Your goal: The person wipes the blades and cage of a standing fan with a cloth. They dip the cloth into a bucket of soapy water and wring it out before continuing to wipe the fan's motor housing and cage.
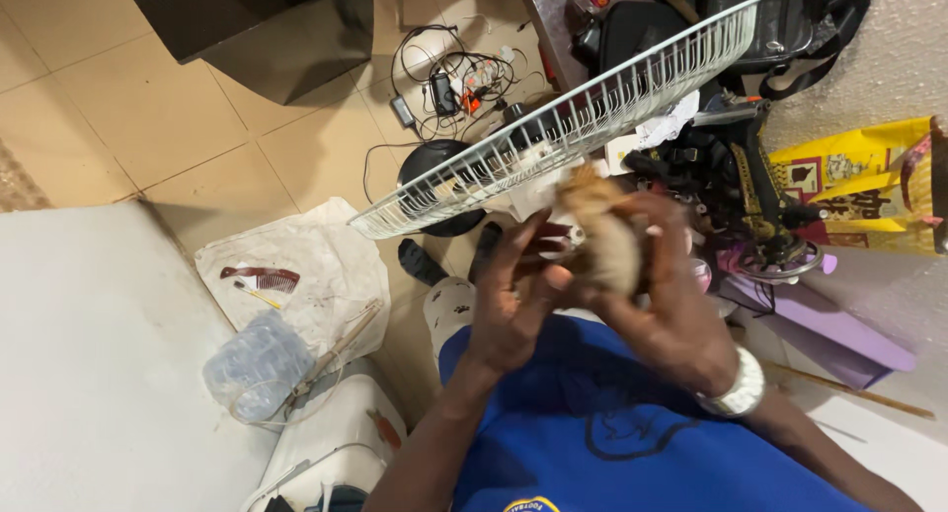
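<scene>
Item: pale fibrous tuft (604, 237), clamped in right hand (671, 305) fingers; left hand (513, 310) fingers spread, steadying it above lap, best gripped firmly.

Open tan tiled floor (148, 107) lies far left, free for passage. A white wire fan grille (583, 112) slants just beyond the hands, barring the way forward. Tangled black cables (449, 82) clutter the far middle. A black sewing machine (750, 191) and purple flat boards (829, 334) crowd the right. Near left, a crumpled clear plastic bottle (255, 364) and metal pliers (326, 359) block the white sheet (316, 265).
</scene>
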